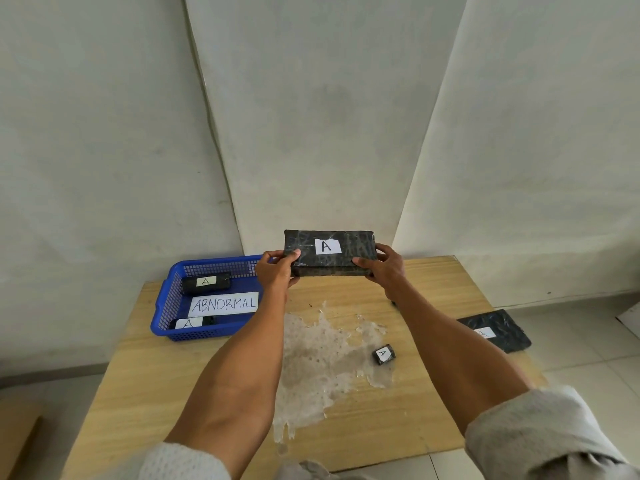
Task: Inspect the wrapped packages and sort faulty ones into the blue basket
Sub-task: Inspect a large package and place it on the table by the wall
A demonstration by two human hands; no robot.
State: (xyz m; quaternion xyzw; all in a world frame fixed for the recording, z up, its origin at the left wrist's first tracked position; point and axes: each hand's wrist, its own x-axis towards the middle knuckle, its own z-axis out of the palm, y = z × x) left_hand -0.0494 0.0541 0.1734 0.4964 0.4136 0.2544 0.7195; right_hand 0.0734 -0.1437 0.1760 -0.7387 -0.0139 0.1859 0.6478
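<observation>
The large black wrapped package (329,252) is held in the air, up and to the right of the blue basket (197,333), with its long side level and a white label marked "A" (327,245) facing the camera. The left hand (275,271) grips its left end, thumb on the front face and fingers curled beneath. The right hand (384,265) grips its right end the same way, thumb on the lower front edge and fingers wrapped behind. The hands are apart, one at each end, both clamped on the package.

The basket sits on the far left part of the wooden bench (173,375). Inside it lies a paper sign reading "ABNORMAL" (224,303), with one black "A" package (206,283) at the basket's far side and another (190,323) at its near side.

To the right of the basket a pale worn patch (318,368) spreads over the bench top. Farther right of the basket stands a small black "A" package (383,355), and farthest from it, at the bench's right edge, lies a flat black package (495,330) partly hidden by the right forearm.
</observation>
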